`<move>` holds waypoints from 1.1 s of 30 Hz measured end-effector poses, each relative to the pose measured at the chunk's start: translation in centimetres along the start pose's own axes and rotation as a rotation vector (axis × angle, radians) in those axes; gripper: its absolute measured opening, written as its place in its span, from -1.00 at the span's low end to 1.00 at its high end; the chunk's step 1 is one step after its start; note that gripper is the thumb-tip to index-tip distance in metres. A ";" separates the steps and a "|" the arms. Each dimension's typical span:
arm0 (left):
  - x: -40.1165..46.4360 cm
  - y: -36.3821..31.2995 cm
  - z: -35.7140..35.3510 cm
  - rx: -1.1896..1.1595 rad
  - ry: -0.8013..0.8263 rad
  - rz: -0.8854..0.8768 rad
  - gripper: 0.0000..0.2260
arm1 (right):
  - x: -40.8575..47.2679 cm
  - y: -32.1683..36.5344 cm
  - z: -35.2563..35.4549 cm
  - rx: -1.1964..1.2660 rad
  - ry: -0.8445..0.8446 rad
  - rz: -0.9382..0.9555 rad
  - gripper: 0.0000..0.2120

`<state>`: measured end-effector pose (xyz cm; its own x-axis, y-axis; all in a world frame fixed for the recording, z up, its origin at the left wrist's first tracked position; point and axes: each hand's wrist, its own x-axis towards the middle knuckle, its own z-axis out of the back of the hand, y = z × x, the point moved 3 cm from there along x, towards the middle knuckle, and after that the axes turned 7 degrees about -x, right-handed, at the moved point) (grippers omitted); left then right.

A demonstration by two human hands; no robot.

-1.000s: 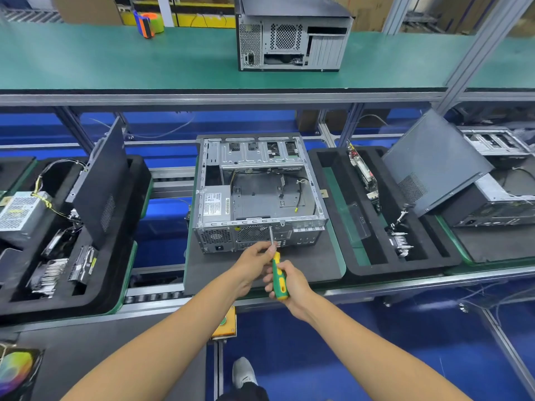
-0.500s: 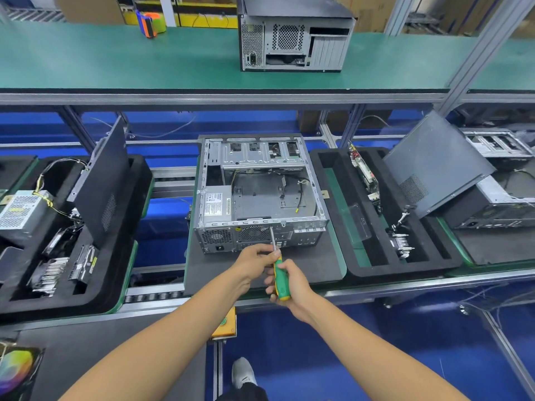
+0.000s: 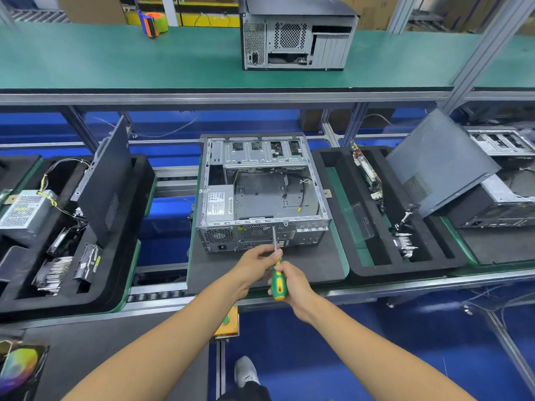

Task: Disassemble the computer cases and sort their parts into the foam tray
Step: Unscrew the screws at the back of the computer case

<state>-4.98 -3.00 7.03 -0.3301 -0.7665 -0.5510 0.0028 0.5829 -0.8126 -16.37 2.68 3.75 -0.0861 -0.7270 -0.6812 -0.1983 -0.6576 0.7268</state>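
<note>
Directly ahead, the open computer case [image 3: 262, 195] lay on its side on a dark mat [image 3: 312, 261], its rear panel facing the person. At that panel's upper edge sat the tip of a green-and-yellow screwdriver [image 3: 277, 274]. The right hand [image 3: 292, 287] was curled round the handle, while the left hand [image 3: 257, 263] pinched the metal shaft just short of the case. Right of the case lay a black foam tray [image 3: 376, 267] holding a few parts; left of the case, another foam tray [image 3: 127, 256] propped a dark side panel [image 3: 105, 183].
</note>
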 end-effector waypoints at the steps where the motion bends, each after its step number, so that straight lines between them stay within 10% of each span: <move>1: 0.1 0.0 0.0 0.012 -0.018 -0.005 -0.69 | 0.1 0.2 -0.1 -0.032 -0.027 0.034 -0.89; 16: 0.0 -0.6 -0.9 -0.087 -0.005 -0.002 -0.78 | -0.7 0.0 0.2 0.187 0.208 -0.055 -0.62; 33: 0.2 -0.3 -0.9 -0.032 0.016 -0.050 -0.74 | -0.4 0.3 0.0 0.064 0.048 -0.043 -0.77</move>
<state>-5.87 -3.15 7.35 -0.3440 -0.7906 -0.5066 -0.0441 0.5525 -0.8323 -16.41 2.80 4.28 -0.0300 -0.7079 -0.7056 -0.2631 -0.6755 0.6889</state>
